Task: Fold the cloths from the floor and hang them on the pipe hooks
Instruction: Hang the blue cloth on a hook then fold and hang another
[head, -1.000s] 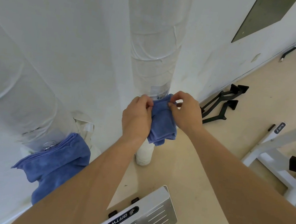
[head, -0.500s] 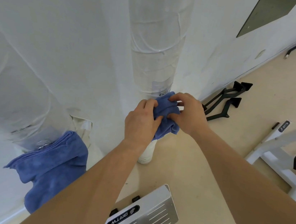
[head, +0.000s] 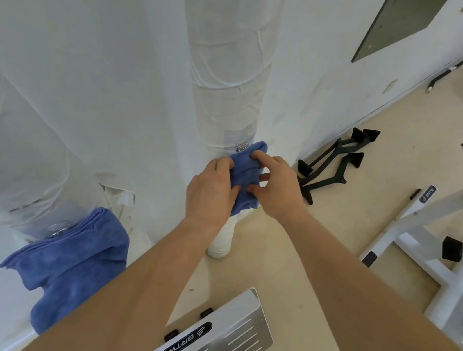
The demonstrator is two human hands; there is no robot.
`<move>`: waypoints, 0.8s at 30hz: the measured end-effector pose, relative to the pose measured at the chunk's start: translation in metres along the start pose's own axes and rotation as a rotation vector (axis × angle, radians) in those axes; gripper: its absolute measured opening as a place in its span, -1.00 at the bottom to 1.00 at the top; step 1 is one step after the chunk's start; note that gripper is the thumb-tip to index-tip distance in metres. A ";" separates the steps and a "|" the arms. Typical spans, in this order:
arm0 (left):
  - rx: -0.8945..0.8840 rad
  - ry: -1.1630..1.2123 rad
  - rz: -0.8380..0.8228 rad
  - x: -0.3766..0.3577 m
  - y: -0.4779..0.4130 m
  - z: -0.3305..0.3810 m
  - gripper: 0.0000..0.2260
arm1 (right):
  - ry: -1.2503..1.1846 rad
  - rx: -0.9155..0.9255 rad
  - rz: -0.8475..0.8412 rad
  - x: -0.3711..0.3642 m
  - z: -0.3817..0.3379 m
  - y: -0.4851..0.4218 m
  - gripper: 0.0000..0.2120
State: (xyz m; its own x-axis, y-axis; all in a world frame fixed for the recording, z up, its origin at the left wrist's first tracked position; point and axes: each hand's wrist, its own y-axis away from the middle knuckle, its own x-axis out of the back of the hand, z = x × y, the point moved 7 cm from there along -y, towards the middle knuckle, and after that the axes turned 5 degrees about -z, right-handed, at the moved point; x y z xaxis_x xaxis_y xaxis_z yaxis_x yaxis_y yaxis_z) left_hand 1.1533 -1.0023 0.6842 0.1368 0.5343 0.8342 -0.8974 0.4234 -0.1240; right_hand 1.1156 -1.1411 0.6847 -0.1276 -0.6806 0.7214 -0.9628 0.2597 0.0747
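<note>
A small folded blue cloth (head: pixel 245 174) hangs against the white wrapped vertical pipe (head: pixel 231 81), its top by a metal hook (head: pixel 241 147). My left hand (head: pixel 212 190) grips the cloth's left side with thumb and fingers. My right hand (head: pixel 275 182) touches its right side, the index finger on the top fold and the other fingers spread. A larger folded blue cloth (head: pixel 72 260) hangs from a hook (head: pixel 59 228) on the slanted wrapped pipe (head: pixel 15 152) at lower left.
Black handle attachments (head: pixel 333 162) lie on the beige floor by the wall. A white gym machine frame (head: pixel 432 252) stands at right, with a metal plate (head: pixel 217 341) marked with a logo below my arms. A white pipe base (head: pixel 222 239) sits under the cloth.
Both hands pushed the small cloth up and in against the pipe near the hook. My right fingers loosened from a pinch to a spread touch.
</note>
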 end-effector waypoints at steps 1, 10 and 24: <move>0.000 0.001 -0.011 0.001 0.000 0.001 -0.70 | 0.013 0.000 0.000 -0.001 0.000 0.000 -0.45; 0.045 -0.014 -0.257 0.025 0.011 0.010 -0.67 | 0.190 -0.064 -0.298 0.009 -0.019 0.019 -0.40; -0.051 -0.063 -0.363 0.033 0.011 0.023 -0.64 | 0.342 -0.018 -0.263 -0.002 -0.040 0.018 -0.39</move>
State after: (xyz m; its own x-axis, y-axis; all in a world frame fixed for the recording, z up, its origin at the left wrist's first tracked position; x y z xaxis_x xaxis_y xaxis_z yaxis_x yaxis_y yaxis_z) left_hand 1.1379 -0.9966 0.7231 0.4150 0.2976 0.8598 -0.7730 0.6138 0.1606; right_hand 1.1079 -1.1080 0.7122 0.2108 -0.4599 0.8626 -0.9474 0.1213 0.2962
